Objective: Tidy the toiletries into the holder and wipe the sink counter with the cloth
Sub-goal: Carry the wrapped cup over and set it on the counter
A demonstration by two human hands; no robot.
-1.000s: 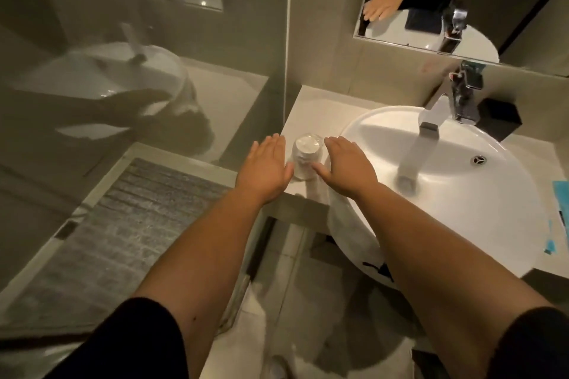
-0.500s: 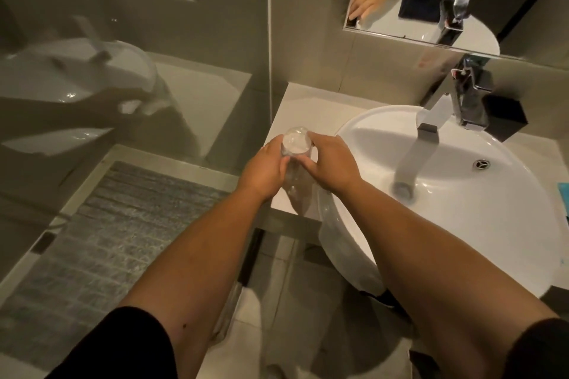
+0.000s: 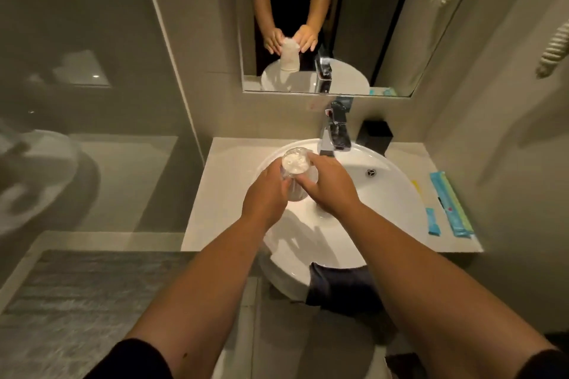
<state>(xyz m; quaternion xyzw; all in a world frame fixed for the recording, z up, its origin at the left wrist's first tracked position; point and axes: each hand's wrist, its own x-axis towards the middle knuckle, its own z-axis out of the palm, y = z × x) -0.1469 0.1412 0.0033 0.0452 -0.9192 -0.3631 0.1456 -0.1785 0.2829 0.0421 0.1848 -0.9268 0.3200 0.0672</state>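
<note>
Both hands, left hand [image 3: 266, 197] and right hand [image 3: 331, 188], grasp a clear glass [image 3: 295, 174] above the sink [image 3: 385, 194], left of the faucet [image 3: 335, 132].

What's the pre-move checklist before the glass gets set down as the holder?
1. Glass held by both left hand and right hand: ok.
2. Glass clear of faucet: ok.
3. Glass upright: not ok, tilted over the sink.
4. Glass empty: cannot tell, something white shows inside.
5. Blue packets in reach on right counter: ok.
6. Cloth located: cannot tell, dark fabric hangs at the basin front.
</note>
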